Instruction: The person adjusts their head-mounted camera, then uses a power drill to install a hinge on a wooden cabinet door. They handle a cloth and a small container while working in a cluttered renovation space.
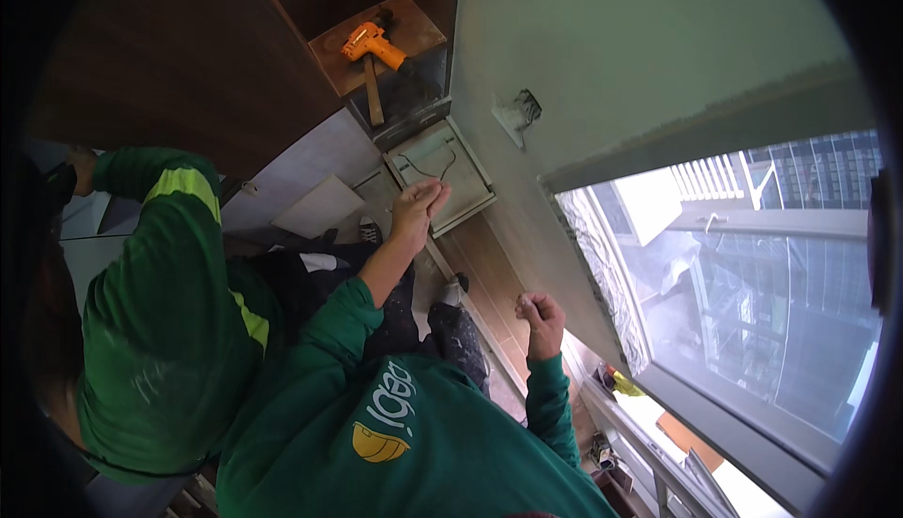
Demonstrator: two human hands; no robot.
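Observation:
My left hand [421,200] is raised in the middle with thumb and fingers pinched on a thin, dark wire [449,162], which curves over a pale panel [470,193] below a wooden recess. My right hand [540,313] is lower and further right, beside the grey wall, its fingers curled and pinched; what they hold, if anything, is too small to make out. An orange power drill [374,46] lies on the recess shelf [421,21], with a narrow wooden strip [372,95] hanging below it.
A co-worker in a green sleeve [150,273] is close on my left, reaching toward dark cabinets [160,57]. A white board [315,206] lies below the cabinets. A wall opening [517,113] sits above a bright window [743,302] on the right. Items lie at the lower right [616,382].

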